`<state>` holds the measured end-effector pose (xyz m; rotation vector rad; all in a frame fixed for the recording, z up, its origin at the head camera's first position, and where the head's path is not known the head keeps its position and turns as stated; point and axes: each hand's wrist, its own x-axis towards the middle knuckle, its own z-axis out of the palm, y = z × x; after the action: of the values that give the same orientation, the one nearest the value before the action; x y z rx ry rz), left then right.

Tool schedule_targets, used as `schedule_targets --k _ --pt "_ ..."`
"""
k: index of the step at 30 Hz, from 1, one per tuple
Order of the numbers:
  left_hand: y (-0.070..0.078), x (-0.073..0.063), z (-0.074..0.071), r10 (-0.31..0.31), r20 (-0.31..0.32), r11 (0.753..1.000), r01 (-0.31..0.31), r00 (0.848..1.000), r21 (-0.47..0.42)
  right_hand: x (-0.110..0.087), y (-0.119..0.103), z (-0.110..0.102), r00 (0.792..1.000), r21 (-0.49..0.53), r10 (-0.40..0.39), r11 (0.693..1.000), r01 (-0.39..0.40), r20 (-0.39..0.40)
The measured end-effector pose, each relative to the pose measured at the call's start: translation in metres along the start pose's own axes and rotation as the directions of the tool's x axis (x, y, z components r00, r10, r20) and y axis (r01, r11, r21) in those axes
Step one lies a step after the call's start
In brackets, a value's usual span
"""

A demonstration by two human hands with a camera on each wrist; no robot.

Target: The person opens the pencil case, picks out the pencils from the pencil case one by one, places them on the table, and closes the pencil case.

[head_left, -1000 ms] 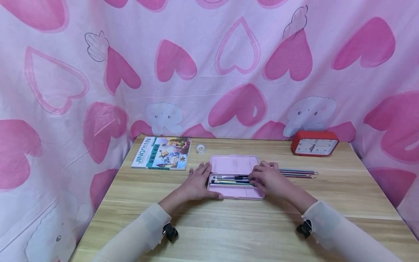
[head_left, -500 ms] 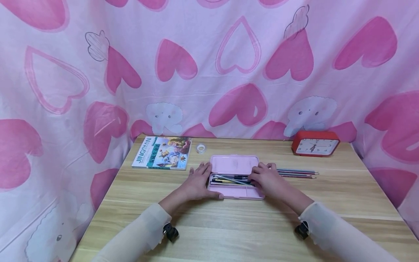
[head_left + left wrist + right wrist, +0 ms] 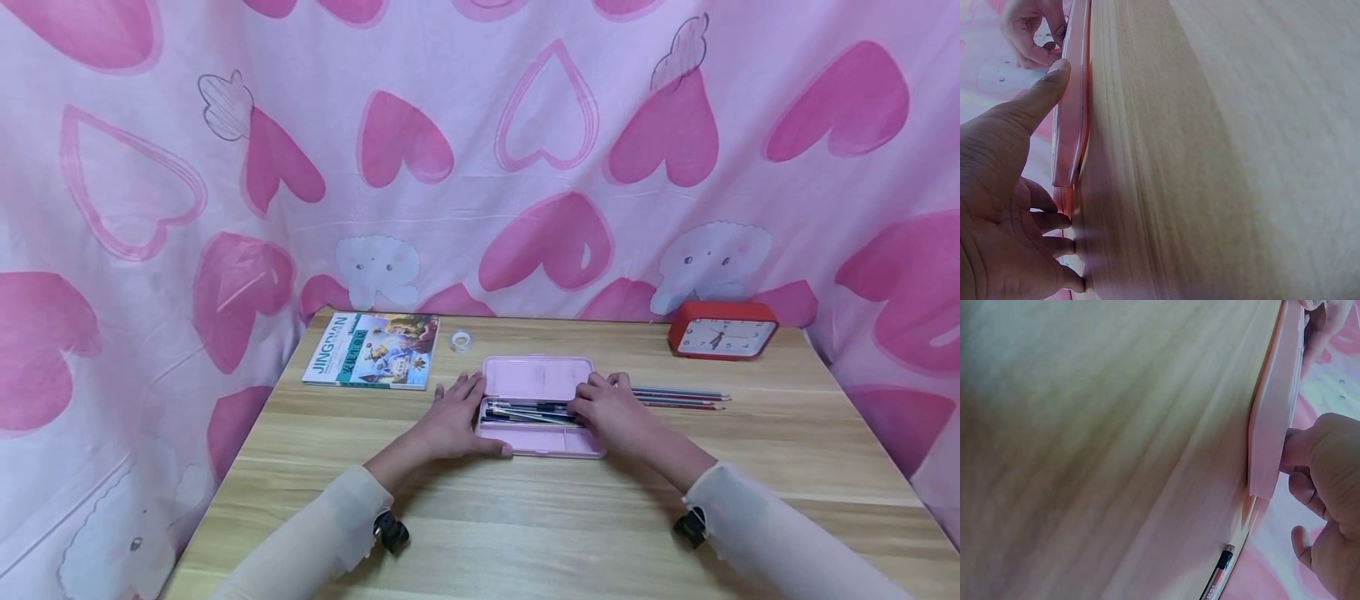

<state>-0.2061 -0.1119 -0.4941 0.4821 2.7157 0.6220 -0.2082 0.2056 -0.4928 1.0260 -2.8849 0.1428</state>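
A pink pencil case lies open on the table, its lid folded back. Several pens and pencils lie in its long rear compartment, some slightly crossed. My left hand braces the case's left end, thumb on the front edge. In the left wrist view, that thumb presses the rim and the other fingers spread behind the corner. My right hand reaches into the case's right end, thumb and fingers curled at the pencils' ends. The fingertips go behind the case wall in the right wrist view.
Several more pencils lie on the wooden table just right of the case. A picture book lies at the back left, with a roll of clear tape beside it. A red clock stands at the back right.
The pencils in the case have shifted: lying straight at first, then some tilted across, now flatter but still slightly crossed. My right hand has moved slightly left; my left hand has stayed put.
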Motion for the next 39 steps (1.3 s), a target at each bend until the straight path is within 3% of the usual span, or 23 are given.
schedule_targets --k 7,14,25,39 --pt "0.000 0.000 0.000 0.004 0.001 1.000 -0.004 1.000 -0.013 -0.004 0.006 -0.004 0.998 0.055 -0.023 0.998 0.026 -0.056" --pt "-0.001 0.001 -0.001 -0.001 0.018 1.000 0.001 1.000 -0.025 -0.008 0.016 -0.011 0.996 0.156 0.025 0.988 -0.012 -0.081" --pt "-0.001 0.001 0.001 0.001 0.011 1.000 -0.001 1.000 -0.018 -0.015 0.030 -0.027 0.983 0.209 0.081 0.977 -0.046 -0.162" --pt "-0.003 0.002 0.003 -0.005 0.015 1.000 0.005 1.000 -0.017 -0.039 0.056 -0.035 0.975 0.239 0.173 0.961 -0.136 -0.140"
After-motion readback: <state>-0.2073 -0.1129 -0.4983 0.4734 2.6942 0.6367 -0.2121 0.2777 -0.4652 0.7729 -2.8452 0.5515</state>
